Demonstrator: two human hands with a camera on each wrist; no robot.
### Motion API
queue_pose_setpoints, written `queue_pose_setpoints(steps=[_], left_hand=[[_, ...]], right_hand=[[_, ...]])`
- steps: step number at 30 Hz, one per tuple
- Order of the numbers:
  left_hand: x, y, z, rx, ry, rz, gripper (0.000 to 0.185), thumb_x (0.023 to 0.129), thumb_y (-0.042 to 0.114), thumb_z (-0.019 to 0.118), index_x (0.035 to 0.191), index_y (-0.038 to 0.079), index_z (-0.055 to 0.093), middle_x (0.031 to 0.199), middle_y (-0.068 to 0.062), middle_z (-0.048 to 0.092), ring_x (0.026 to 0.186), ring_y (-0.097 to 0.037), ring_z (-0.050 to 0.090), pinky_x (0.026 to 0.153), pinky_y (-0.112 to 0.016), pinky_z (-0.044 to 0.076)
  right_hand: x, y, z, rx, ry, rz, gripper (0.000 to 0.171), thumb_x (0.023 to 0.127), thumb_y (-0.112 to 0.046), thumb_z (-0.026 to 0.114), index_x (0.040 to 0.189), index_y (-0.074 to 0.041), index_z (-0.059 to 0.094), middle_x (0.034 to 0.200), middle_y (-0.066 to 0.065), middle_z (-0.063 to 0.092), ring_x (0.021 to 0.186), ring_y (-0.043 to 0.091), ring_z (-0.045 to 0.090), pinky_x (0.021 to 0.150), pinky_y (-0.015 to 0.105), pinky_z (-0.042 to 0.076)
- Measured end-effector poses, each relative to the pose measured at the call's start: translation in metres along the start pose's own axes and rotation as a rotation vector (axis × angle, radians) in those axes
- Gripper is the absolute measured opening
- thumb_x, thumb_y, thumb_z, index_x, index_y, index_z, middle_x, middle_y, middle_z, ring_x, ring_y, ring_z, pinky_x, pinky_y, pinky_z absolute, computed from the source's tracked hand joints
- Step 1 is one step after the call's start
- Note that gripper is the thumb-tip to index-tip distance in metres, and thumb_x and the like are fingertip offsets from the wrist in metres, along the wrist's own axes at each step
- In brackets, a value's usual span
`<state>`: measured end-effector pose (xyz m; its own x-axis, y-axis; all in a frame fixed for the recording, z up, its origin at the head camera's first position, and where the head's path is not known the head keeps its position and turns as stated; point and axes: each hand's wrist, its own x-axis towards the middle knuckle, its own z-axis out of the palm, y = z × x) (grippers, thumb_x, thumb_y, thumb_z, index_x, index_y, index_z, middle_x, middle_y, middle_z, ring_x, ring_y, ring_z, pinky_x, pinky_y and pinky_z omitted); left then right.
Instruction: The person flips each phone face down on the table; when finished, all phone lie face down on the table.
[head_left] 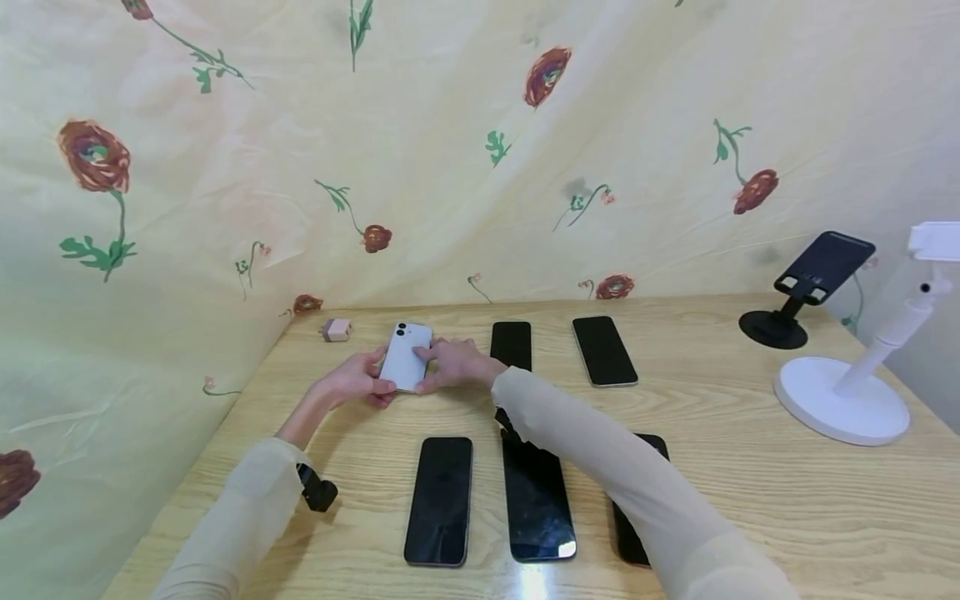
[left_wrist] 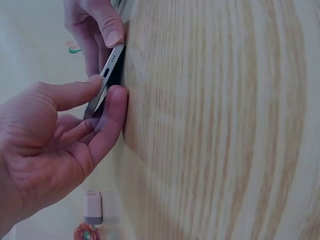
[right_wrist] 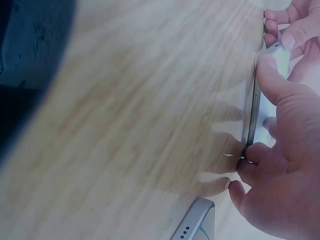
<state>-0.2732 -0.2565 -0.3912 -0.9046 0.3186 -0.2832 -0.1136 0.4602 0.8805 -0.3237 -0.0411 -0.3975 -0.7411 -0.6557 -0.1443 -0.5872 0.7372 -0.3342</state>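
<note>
A white phone [head_left: 405, 357] lies back up on the wooden table [head_left: 712, 417], its two camera lenses at the far end. Both hands hold it. My left hand [head_left: 377, 381] pinches its near left end between thumb and forefinger; the left wrist view shows the phone's edge [left_wrist: 107, 79] with the port between those fingertips [left_wrist: 116, 97]. My right hand [head_left: 433, 367] grips the right edge. In the right wrist view the thumb [right_wrist: 272, 82] presses the phone's side [right_wrist: 251, 117] and curled fingers sit at its lower edge.
Several dark phones lie screen up: two behind [head_left: 511, 344] [head_left: 603, 350], three in front [head_left: 439, 498] [head_left: 537, 500] [head_left: 636, 537], one partly under my right sleeve. A pink charger [head_left: 337, 330] sits far left. A black stand [head_left: 802, 292] and a white stand [head_left: 847, 400] are at right.
</note>
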Motion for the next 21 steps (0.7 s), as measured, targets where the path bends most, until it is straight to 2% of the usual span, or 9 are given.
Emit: queue_pose_setpoints(steps=[3,8,16,21], left_hand=[[0.001,0.000,0.002,0.028,0.023,-0.024,0.087,0.096,-0.005,0.061,0.156,-0.007,-0.002,0.098,-0.023,0.064,0.072,-0.019,0.067,0.071,-0.034,0.059],[0.003,0.003,0.004,0.072,0.052,-0.056,0.089,0.096,-0.001,0.064,0.159,0.000,0.002,0.091,-0.018,0.063,0.072,-0.018,0.064,0.068,-0.033,0.058],[0.001,0.008,0.005,0.187,0.052,-0.081,0.085,0.096,0.005,0.066,0.160,0.004,0.010,0.080,-0.013,0.059,0.062,-0.016,0.060,0.060,-0.031,0.055],[-0.001,0.011,0.005,0.327,0.052,-0.092,0.083,0.097,0.015,0.067,0.160,0.006,0.014,0.073,-0.010,0.056,0.059,-0.016,0.056,0.055,-0.029,0.052]], right_hand=[[0.001,0.001,0.001,0.005,0.001,-0.001,0.082,0.091,-0.057,0.067,0.157,-0.022,0.034,0.158,0.016,0.033,0.140,0.035,0.038,0.108,0.051,0.028],[-0.001,0.000,0.000,0.018,-0.001,0.009,0.081,0.091,-0.056,0.067,0.157,-0.022,0.034,0.158,0.016,0.033,0.139,0.033,0.039,0.108,0.051,0.026],[-0.002,0.001,0.000,0.007,-0.008,-0.003,0.081,0.091,-0.057,0.066,0.157,-0.022,0.035,0.157,0.014,0.035,0.137,0.033,0.042,0.106,0.050,0.028],[0.000,0.002,0.003,0.010,-0.008,0.001,0.081,0.091,-0.057,0.066,0.157,-0.022,0.035,0.159,0.013,0.033,0.138,0.033,0.041,0.109,0.051,0.026]])
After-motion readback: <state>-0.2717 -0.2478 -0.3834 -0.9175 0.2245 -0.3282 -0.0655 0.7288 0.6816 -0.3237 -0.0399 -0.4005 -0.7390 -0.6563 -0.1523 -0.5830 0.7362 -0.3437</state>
